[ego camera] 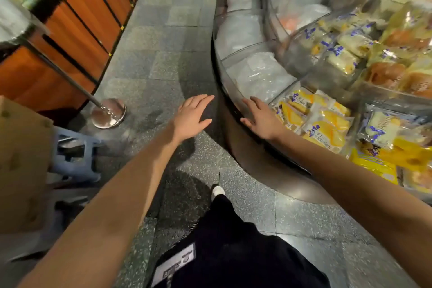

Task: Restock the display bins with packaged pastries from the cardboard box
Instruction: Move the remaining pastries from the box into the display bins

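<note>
The cardboard box (21,166) is found way over at about 9 o'clock from the hands, shoved up against the left edge of the view and apparently propped on a blue stool (74,159). Only a blurry brown side is shown, so its opening, its contents and its long axis can't be made out. The left hand (191,119) is clearly the nearer one to it. The right hand (261,119) is held by the clear curved wall of the display bins (224,70), which sweep round from 12 to 4 o'clock. Both hands are spread flat, palms down, with nothing held. Whether the right one is actually touching the rim can't be told. Packaged pastries (327,128) in yellow wrappers are piled in the bin just at its 3 o'clock. A turn towards 9 o'clock is probably what's needed next for a refill. The farther bins are smeared by motion blur and glare, so their fill level is anyone's guess.
</note>
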Available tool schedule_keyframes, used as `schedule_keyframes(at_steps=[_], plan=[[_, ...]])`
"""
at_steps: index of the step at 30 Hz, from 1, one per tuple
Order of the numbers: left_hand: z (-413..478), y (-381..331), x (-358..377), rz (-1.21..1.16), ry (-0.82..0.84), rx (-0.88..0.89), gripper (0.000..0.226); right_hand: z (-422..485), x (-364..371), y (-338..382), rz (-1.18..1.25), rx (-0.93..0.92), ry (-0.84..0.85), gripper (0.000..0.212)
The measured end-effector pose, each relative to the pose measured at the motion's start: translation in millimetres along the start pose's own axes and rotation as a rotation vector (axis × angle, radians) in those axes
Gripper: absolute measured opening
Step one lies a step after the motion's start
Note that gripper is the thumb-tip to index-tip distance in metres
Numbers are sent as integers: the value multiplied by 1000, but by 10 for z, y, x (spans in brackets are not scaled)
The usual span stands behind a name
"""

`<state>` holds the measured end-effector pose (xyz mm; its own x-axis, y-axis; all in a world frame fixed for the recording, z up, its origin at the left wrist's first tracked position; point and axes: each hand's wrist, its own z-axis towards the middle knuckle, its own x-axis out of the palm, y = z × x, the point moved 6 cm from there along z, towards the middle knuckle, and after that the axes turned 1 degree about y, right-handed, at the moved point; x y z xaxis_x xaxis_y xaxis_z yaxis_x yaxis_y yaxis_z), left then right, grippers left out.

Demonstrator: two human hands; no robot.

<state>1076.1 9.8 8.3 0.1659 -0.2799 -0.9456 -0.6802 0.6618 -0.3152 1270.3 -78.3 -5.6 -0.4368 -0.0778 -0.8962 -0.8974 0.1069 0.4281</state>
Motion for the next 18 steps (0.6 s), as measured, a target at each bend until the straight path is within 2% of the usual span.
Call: schedule_keyframes(at_steps=[4, 10, 18], plan=[[-876, 624, -98, -47, -83, -181, 69, 138, 395, 855, 3, -169, 123, 66], [-2111, 1412, -171, -23, -118, -422, 72, 229, 928, 2105, -56, -398, 227, 63], [-3783, 2443, -440, -23, -188, -662, 67, 200, 1822, 3903, -66, -580, 355, 63]])
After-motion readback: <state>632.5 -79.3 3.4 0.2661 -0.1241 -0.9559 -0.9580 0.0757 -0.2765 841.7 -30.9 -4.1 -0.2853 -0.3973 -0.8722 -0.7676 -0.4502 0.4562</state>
